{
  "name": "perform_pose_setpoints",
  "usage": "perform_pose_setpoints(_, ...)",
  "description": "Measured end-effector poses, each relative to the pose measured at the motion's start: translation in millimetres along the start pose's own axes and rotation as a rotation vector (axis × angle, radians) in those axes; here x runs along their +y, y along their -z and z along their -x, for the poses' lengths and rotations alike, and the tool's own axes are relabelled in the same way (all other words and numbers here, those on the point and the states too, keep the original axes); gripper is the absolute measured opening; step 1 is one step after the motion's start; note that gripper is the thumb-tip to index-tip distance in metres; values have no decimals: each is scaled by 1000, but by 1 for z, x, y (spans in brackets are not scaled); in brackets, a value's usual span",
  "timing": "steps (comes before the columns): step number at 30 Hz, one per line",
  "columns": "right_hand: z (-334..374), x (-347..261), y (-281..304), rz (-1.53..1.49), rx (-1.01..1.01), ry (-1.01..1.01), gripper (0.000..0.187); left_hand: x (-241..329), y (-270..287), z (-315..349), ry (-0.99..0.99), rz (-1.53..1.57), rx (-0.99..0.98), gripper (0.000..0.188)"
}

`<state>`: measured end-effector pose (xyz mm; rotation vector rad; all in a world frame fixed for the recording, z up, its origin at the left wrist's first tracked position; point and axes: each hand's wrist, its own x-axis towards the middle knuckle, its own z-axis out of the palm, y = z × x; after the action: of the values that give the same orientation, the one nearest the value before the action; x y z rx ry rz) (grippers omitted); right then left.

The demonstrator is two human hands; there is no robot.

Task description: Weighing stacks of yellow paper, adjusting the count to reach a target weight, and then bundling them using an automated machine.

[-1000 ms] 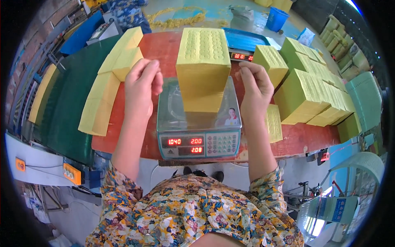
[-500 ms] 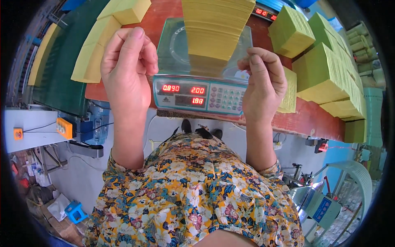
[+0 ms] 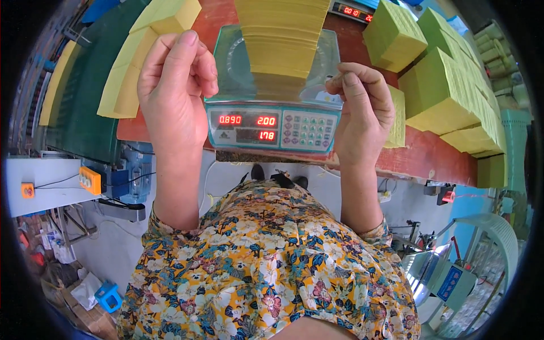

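Note:
A thick stack of yellow paper (image 3: 277, 51) rests on the glassy platform of a digital scale (image 3: 272, 127), its top running out of view at the upper edge. My left hand (image 3: 175, 93) is raised in front of the scale's left side, thumb pressed to the curled index finger. On the right, my right hand (image 3: 362, 107) is held in a similar pinch, overlapping the scale's right edge in view. Neither hand touches the stack. Whether something thin is between the fingers of either hand, I cannot make out. Red digits glow on the scale's display.
More yellow paper stacks (image 3: 447, 102) cover the right of the red table (image 3: 419, 161), others (image 3: 122, 85) line its left. A second display (image 3: 351, 10) glows behind. At left are a green surface (image 3: 76, 102) and an orange switch box (image 3: 89, 179). A pale green machine (image 3: 456, 283) stands lower right.
The scale and paper stack sit slightly further left in view, with the surroundings shifted a little. The display's lower figure differs. Both hands keep their pinched pose.

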<state>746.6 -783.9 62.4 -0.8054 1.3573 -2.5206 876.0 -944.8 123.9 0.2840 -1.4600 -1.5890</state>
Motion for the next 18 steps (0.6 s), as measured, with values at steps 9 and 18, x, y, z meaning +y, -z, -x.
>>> perform_pose_setpoints(9, -1, -14, 7, 59, 65, -24, 9, -1, -14, -5, 82, 23, -7, 18)
perform_pose_setpoints(18, 2, -43, 62, 11, 240, -3, 12, -56, -112, 23, 339, -198, -377, 17)
